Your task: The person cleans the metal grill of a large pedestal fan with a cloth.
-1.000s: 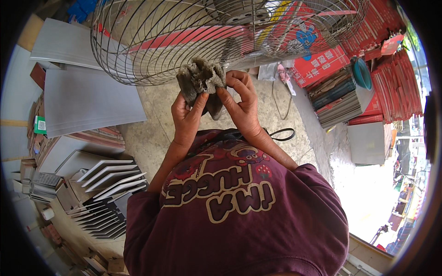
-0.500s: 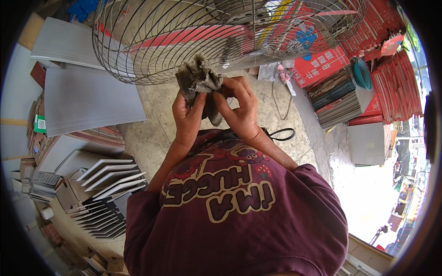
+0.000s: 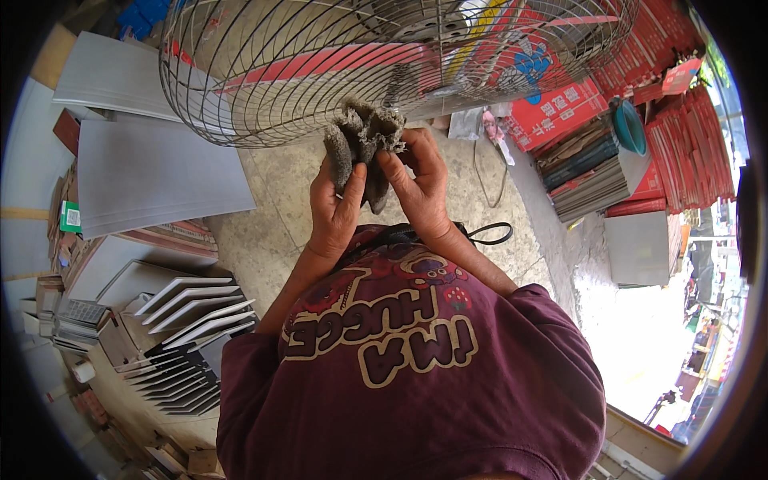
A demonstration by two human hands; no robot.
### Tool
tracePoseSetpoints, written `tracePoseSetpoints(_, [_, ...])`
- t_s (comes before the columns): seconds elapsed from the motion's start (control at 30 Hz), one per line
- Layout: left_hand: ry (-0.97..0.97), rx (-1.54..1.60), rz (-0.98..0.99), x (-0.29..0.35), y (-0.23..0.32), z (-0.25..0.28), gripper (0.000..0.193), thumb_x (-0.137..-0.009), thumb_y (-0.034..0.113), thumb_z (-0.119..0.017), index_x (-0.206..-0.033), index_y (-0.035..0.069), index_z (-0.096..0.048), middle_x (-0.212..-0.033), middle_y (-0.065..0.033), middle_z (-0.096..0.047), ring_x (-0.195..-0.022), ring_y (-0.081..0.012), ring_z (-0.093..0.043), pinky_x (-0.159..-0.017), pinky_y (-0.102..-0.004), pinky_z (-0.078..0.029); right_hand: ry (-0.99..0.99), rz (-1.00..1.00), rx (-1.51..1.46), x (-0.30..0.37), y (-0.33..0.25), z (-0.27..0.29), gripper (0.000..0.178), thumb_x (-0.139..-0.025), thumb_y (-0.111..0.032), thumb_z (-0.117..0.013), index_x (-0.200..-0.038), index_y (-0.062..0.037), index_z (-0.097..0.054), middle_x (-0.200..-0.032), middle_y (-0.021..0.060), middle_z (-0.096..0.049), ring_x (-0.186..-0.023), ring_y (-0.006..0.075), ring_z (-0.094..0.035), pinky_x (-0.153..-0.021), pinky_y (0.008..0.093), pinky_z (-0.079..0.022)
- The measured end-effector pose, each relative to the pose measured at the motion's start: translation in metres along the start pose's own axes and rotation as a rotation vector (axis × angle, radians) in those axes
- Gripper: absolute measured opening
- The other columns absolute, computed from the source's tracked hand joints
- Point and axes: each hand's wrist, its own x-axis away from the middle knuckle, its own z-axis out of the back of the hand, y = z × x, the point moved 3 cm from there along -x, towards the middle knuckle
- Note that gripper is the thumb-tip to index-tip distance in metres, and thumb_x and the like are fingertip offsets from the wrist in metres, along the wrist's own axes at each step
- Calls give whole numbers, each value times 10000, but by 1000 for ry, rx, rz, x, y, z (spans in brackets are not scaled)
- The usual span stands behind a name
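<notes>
Grey fabric bundle [image 3: 370,160]: held up between both hands, above floor [image 3: 276,188], just near side of wire-caged fan [image 3: 340,66]; contact with fan: cannot tell. Left hand [image 3: 333,214] narrow, thumb pressed on bundle's near left face. Right hand [image 3: 422,186] pinching right edge, fingertips partly hidden. Handling, judged: light, soft, limp, folds readily; rough nap, so little slip. Ragged far rim likely sheds or tears. Best hold: thicker folds below rim, one pinch each side.
</notes>
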Motion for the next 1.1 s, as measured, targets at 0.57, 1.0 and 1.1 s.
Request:
tracePoseSetpoints(0.57, [85,163,-99,-4,-1,2,279,-909,79,-621,-1161,-14,-546,-1051,-51,-630,-939,-111,-583,-817,-245,-471,-132,-242,-241,5,-2,-10,281,-907,-171,-643,-1125,-15,-558,-1010,6,-566,-905,79,-535,-793,226,-440])
tracePoseSetpoints(1.0, [171,280,30,-3,-6,12,293,-937,132,-590,-1198,4,-553,-1127,-40,-600,-1011,-113,-537,-905,-262,-418,-112,-431,-418,11,1,-5,379,-918,-223,-636,-1225,-26,-534,-1073,-6,-588,-971,68,-503,-865,228,-418])
tracePoseSetpoints(1.1, [192,297,70,-5,-7,12,295,-933,134,-595,-1195,3,-555,-1115,-40,-605,-997,-113,-543,-897,-260,-421,-127,-440,-404,11,2,-3,383,-918,-228,-636,-1224,-22,-536,-1065,-5,-596,-962,66,-505,-861,227,-420])
